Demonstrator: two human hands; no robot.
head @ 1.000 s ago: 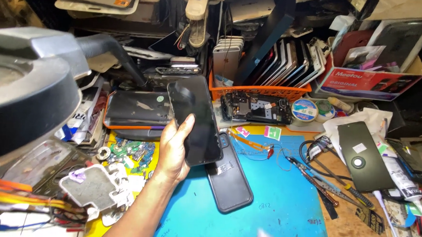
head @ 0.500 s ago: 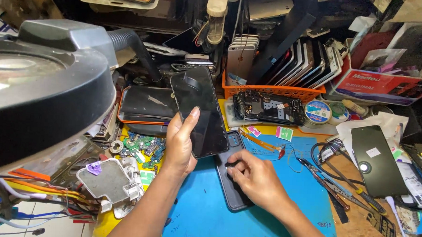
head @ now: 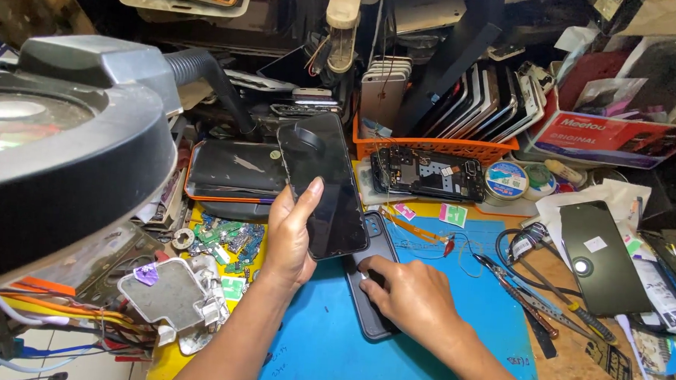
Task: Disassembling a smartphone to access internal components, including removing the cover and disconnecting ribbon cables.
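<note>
My left hand (head: 289, 237) holds a black phone screen panel (head: 324, 183) upright by its lower left edge, glass facing me. Under and right of it a dark phone body (head: 376, 246) lies on the blue work mat (head: 456, 296). My right hand (head: 413, 298) rests on the lower half of that phone body, fingers pressing on it. The panel covers the top left of the phone body.
A large round magnifier lamp (head: 54, 160) fills the left. An orange basket (head: 433, 147) of phones stands behind; an opened phone (head: 427, 174) lies before it. A black back cover (head: 600, 258), tweezers (head: 533, 297) and cables lie right. Circuit boards (head: 231, 238) and metal parts sit left.
My right hand came into view from below and settled on the phone body on the mat. My left hand has kept the screen panel raised in about the same spot.
</note>
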